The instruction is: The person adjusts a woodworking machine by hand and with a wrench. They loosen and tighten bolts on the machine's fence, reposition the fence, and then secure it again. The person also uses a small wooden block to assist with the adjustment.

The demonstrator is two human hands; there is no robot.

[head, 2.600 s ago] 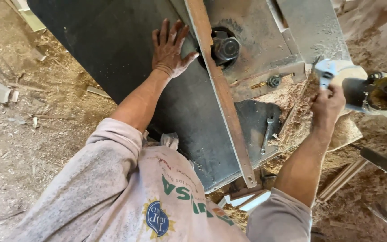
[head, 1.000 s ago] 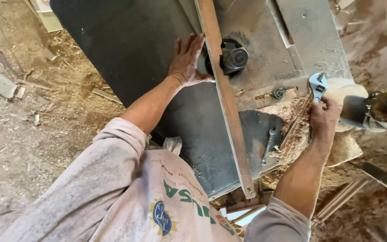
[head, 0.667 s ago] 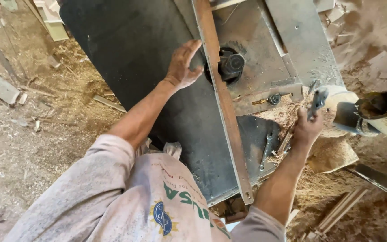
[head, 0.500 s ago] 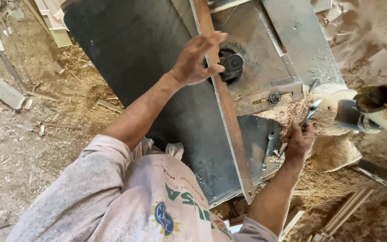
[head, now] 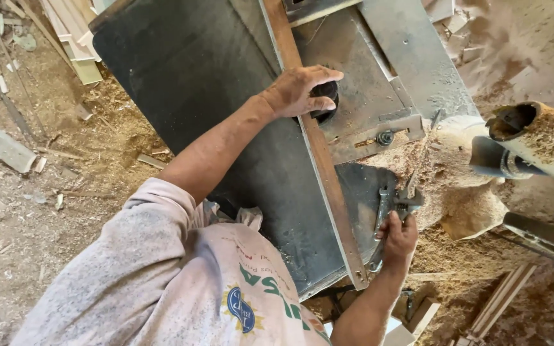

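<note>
Here left hand [head: 299,90] grips the black knob [head: 326,96] beside the wooden fence [head: 315,150], fingers curled over it. Right hand [head: 397,236] clenches a wrench [head: 408,200] just above its fingertips, at the sawdust-covered table edge; adjustment looks midway, nothing visibly finished.

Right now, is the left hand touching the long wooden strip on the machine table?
Touching. The head view shows the left hand lying across the wooden strip, with the fingers over it and no gap visible.

The left hand [head: 299,90] covers most of the round black knob [head: 326,102] at upper centre. The right hand [head: 399,237] hides the wrench [head: 411,195] handle, and sawdust [head: 450,173] buries the bench [head: 193,77] edge at right. The top frame edge cuts off the wooden strip [head: 318,160].
</note>
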